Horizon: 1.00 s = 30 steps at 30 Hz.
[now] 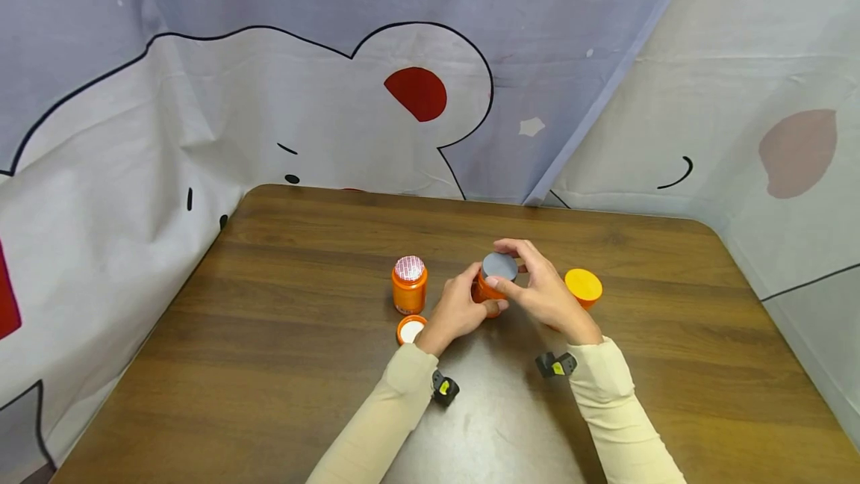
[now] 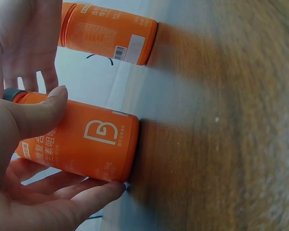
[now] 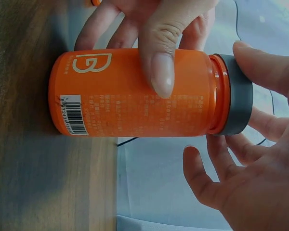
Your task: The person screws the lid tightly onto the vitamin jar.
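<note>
While the grey-capped bottle (image 3: 125,103) stands upright, the left hand (image 1: 462,307) grips it; the right hand (image 1: 546,292) — higher — pinches the cap (image 3: 238,103).

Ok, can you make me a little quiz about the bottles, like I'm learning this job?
1. True or false: the left hand holds the bottle with the grey lid.
2. Inside its orange rim, the loose lid is: a) black, b) white, c) blue.
3. How many bottles does the head view show?

Key: 1. True. 2. b. 3. Three: the unlidded one, the held one and the yellow-lidded one.
</note>
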Available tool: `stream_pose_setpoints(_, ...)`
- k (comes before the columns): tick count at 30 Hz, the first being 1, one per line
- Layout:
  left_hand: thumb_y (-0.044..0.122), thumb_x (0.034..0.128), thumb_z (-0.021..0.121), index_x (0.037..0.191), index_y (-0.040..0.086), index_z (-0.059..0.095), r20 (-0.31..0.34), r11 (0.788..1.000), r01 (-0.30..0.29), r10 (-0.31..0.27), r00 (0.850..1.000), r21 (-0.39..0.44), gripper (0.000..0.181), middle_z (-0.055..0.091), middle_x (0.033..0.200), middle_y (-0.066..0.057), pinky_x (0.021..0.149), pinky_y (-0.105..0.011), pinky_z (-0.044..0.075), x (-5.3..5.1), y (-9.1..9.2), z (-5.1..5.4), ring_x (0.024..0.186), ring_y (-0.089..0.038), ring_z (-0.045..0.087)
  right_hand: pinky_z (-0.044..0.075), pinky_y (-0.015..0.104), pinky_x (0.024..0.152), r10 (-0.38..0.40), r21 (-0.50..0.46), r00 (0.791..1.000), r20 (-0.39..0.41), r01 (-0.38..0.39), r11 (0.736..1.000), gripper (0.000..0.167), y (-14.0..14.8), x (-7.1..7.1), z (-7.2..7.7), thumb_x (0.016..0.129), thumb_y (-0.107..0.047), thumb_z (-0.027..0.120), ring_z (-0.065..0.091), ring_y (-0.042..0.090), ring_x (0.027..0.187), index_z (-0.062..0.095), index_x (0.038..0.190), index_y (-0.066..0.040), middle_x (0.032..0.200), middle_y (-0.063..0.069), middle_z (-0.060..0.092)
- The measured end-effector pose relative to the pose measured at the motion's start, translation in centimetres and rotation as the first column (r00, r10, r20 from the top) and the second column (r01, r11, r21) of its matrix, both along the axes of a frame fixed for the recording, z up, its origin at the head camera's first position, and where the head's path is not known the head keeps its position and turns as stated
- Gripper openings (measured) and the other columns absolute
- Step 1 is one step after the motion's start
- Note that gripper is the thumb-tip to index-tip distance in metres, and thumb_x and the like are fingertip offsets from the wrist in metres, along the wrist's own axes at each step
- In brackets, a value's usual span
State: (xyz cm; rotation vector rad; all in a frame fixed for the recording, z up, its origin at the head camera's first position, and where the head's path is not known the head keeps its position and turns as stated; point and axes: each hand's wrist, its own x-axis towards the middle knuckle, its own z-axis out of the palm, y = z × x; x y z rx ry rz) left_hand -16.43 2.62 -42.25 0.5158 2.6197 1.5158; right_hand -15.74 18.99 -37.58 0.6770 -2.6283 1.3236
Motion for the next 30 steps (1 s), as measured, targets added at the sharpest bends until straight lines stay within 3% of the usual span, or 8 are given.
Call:
stream_pose_setpoints(4, 0.031, 0.0761, 0.075, 0.129, 0.017, 0.048, 0.000, 1.000, 0.007, -0.007, 1.000, 0.003, 0.061, 0.061, 0.114, -0.001, 0.086, -0.033, 0.046, -0.1, 0.0, -0.1, 0.098, -0.016, 0.058, 0.041, 0.035, 0.086, -0.012, 0.007, 1.000, 0.001, 0.012, 1.000, 0.053, -0.1, 0.0, 0.0, 0.082, -0.030, 0.070, 0.049, 0.017, 0.104, 0.046, 0.126, -0.014, 0.120, 0.002, 0.049)
stream_pose_setpoints(8, 0.032, 0.0766, 0.074, 0.128, 0.017, 0.048, 0.008, 1.000, 0.011, -0.011, 1.000, 0.013, 0.059, 0.061, 0.113, 0.000, 0.086, -0.032, 0.046, -0.1, -0.1, -0.1, 0.097, -0.015, 0.058, 0.040, 0.039, 0.089, -0.034, 0.010, 0.997, 0.063, 0.033, 0.999, 0.061, -0.2, 0.2, 0.2, 0.081, -0.036, 0.069, 0.048, 0.020, 0.107, 0.041, 0.131, -0.017, 0.126, 0.002, 0.046)
stream_pose_setpoints(13, 0.033, 0.0769, 0.074, 0.130, 0.017, 0.047, 0.029, 1.000, 0.012, -0.012, 0.999, 0.014, 0.062, 0.060, 0.115, -0.001, 0.088, -0.033, 0.046, -0.1, -0.2, 0.0, 0.099, -0.016, 0.058, 0.037, 0.044, 0.094, -0.027, -0.008, 0.992, 0.122, 0.028, 1.000, 0.062, -0.7, 1.0, 1.6, 0.086, -0.032, 0.064, 0.041, 0.025, 0.119, 0.035, 0.138, -0.017, 0.136, 0.004, 0.040)
stream_pose_setpoints(19, 0.031, 0.0768, 0.074, 0.130, 0.016, 0.047, 0.026, 1.000, 0.017, -0.017, 1.000, 0.013, 0.062, 0.060, 0.117, -0.002, 0.089, -0.033, 0.046, -0.1, -0.1, 0.0, 0.100, -0.016, 0.058, 0.035, 0.045, 0.095, 0.051, -0.049, 0.993, 0.106, -0.046, 0.998, 0.056, -1.1, 1.9, 3.2, 0.088, -0.013, 0.061, 0.039, 0.027, 0.124, 0.036, 0.137, -0.008, 0.137, 0.011, 0.042)
stream_pose_setpoints(24, 0.029, 0.0769, 0.074, 0.130, 0.015, 0.047, 0.015, 0.999, 0.027, -0.027, 1.000, 0.023, 0.061, 0.060, 0.116, -0.003, 0.088, -0.032, 0.046, -0.1, -0.2, -0.1, 0.100, -0.016, 0.059, 0.034, 0.048, 0.096, 0.102, -0.079, 0.991, 0.091, -0.095, 0.992, 0.052, -0.9, 1.8, 3.0, 0.088, -0.006, 0.059, 0.041, 0.029, 0.123, 0.038, 0.135, -0.006, 0.132, 0.013, 0.047)
stream_pose_setpoints(30, 0.028, 0.0764, 0.075, 0.130, 0.016, 0.047, 0.015, 0.999, 0.029, -0.029, 0.999, 0.029, 0.062, 0.060, 0.116, -0.003, 0.088, -0.032, 0.046, -0.1, -0.1, -0.1, 0.101, -0.016, 0.058, 0.036, 0.048, 0.094, 0.106, -0.088, 0.992, 0.075, -0.099, 0.991, 0.049, -0.7, 1.5, 2.7, 0.087, -0.006, 0.061, 0.045, 0.030, 0.118, 0.041, 0.132, -0.004, 0.128, 0.013, 0.050)
